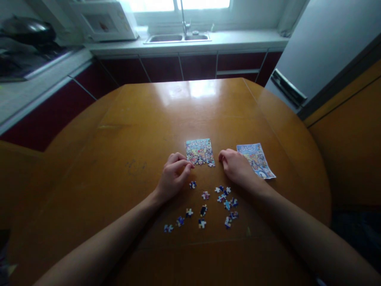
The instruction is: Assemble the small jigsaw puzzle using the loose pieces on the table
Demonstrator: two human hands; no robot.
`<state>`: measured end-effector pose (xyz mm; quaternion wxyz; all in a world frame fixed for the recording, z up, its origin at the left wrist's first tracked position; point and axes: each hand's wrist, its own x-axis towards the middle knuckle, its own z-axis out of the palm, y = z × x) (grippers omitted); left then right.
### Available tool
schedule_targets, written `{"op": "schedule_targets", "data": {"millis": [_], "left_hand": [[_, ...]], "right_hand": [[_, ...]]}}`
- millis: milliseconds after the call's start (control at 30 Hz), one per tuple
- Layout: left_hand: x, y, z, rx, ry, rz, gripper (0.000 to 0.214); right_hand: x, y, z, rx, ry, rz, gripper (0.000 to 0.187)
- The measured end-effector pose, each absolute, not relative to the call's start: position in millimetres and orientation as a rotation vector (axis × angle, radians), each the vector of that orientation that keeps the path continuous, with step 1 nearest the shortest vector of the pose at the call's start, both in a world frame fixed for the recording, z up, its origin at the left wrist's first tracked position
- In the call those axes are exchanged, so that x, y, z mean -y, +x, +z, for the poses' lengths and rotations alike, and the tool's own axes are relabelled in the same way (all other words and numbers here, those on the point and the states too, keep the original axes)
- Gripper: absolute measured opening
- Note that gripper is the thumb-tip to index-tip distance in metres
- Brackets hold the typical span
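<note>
A partly assembled jigsaw puzzle (200,151) lies on the wooden table, its lower edge uneven. At its lower left corner is my left hand (175,173), thumb and forefinger close together by the edge; anything between the fingertips is too small to make out. My right hand (235,165) rests just right of the puzzle with curled fingers, and their inner side is hidden. Beside and partly under that hand lies a printed picture sheet (263,161). Several loose puzzle pieces (203,210) are scattered nearer to me, between my forearms, with one piece (193,185) close to my left hand.
The round-ended wooden table (143,123) fills the middle of the view. Beyond it are a counter with a sink (166,38), a white microwave (104,22) and a wok (28,31) on the stove. A fridge (330,43) stands at the right.
</note>
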<state>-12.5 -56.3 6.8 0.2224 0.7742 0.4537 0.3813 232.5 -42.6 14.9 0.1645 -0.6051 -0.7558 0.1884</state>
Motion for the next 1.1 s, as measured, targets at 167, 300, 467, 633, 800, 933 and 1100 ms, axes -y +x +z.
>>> {"op": "schedule_targets", "data": {"millis": [167,300,467,633,800,933,1100], "left_hand": [[56,-13,7,-1.254,2.138,1.051,0.019],[56,-13,6,-1.249,2.141,1.052,0.019],[56,-13,5,-1.233,2.123,1.064,0.020],[58,-13,9,-1.187,2.104,1.103,0.021],[59,-14,12,-1.170,2.108,1.043,0.030],[59,-14,10,-1.157,2.073,1.052,0.036],[58,-14,8,-1.177,2.038,1.047,0.039]], "right_hand": [[41,237,20,2.187,-1.692,0.618,0.022],[42,237,20,2.190,-1.689,0.595,0.022],[42,236,19,2.187,-1.683,0.598,0.022],[40,237,17,2.180,-1.670,0.618,0.021],[38,237,17,2.173,-1.676,0.613,0.022],[38,237,16,2.166,-1.666,0.607,0.023],[37,239,10,2.161,-1.649,0.605,0.022]]}}
